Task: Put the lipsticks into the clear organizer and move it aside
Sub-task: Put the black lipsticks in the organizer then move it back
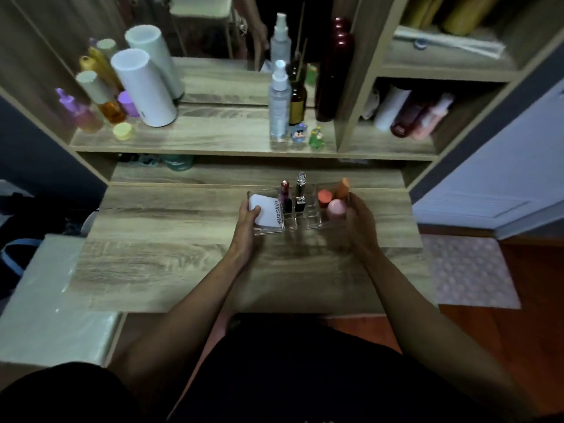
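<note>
Four lipsticks (287, 195) upright in clear organizer (314, 222); left hand (248, 215), right hand (358, 216) grip its ends.

The clear organizer (305, 221) stands on the desk (171, 248) in front of me, near its back edge. My left hand (248, 219) is at its left end, my right hand (358, 219) at its right end. Lipsticks (293, 196) stand upright in the middle compartments, a flat case (268, 213) lies in the left one. Behind, the shelf (198, 138) carries bottles (279, 108).
</note>
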